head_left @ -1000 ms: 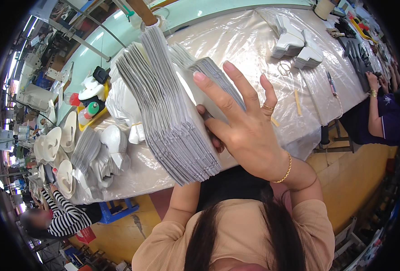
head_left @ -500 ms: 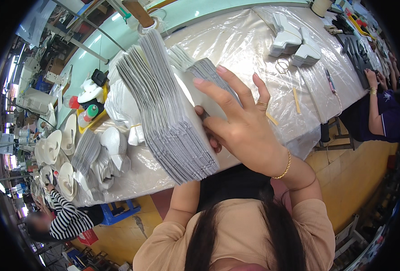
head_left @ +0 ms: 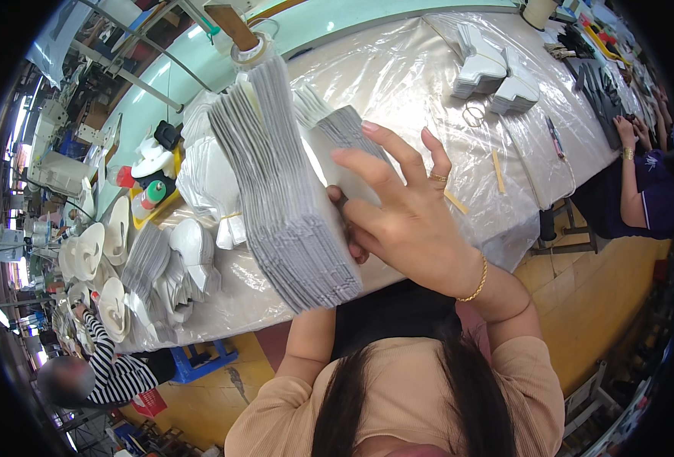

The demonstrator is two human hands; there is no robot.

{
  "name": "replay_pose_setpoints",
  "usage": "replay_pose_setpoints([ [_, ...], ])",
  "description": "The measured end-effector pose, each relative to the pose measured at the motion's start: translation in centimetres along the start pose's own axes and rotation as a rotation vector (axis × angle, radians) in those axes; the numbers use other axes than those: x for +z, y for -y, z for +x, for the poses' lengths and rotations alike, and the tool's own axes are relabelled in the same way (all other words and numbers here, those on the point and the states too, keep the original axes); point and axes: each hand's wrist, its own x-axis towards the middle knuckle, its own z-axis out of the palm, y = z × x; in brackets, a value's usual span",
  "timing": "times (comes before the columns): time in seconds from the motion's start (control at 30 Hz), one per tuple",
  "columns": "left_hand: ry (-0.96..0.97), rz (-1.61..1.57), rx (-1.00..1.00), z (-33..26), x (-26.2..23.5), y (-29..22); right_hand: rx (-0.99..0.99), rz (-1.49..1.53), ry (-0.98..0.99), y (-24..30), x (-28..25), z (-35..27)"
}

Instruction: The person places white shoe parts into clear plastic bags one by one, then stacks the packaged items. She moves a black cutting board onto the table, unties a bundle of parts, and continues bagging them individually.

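Right hand (head_left: 420,225) is raised with its fingers spread and bent; the index and middle fingers extend toward the far left, and the thumb lies at the right face of a tall grey-white layered stack (head_left: 299,236). Whether the thumb presses on it cannot be told. Left hand (head_left: 360,251) is mostly hidden by the stack; what seem to be its fingertips show at the same right face, and its grip cannot be determined. Stack stands left of centre, over the near edge of a film-covered table (head_left: 405,68), its many thin layers slightly uneven at the top. A smaller grey layered section (head_left: 350,129) shows just beyond the right fingertips; whether the two join is unclear.

To the left lie white bundled pieces (head_left: 207,179), a yellow tray (head_left: 171,202) and curved cream pieces (head_left: 91,253). To the far right, two white stacks (head_left: 480,65) sit side by side, with a thin ring-shaped band (head_left: 473,116) near them. Nearer are a yellow strip (head_left: 498,171) and a pen-like tool (head_left: 555,139).
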Motion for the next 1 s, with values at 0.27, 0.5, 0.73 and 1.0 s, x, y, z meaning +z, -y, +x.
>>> replay_pose_setpoints([
  [0.27,0.297,-0.151,-0.052,0.6,-2.3,-2.4,0.090,0.231,-0.201,-3.6,-5.2,-4.4],
  [0.5,0.391,-0.028,-0.087,0.4,-5.1,-4.1,0.679,-0.394,0.198,-7.6,-10.5,-12.8],
  [0.73,0.312,0.104,-0.161,0.3,-5.1,-3.1,0.658,0.599,-0.028,-7.5,-6.9,-9.9],
  [1.0,-0.139,0.300,0.071,-2.2,-3.8,-0.6,0.512,0.883,0.148,-2.7,-1.5,-2.7],
])
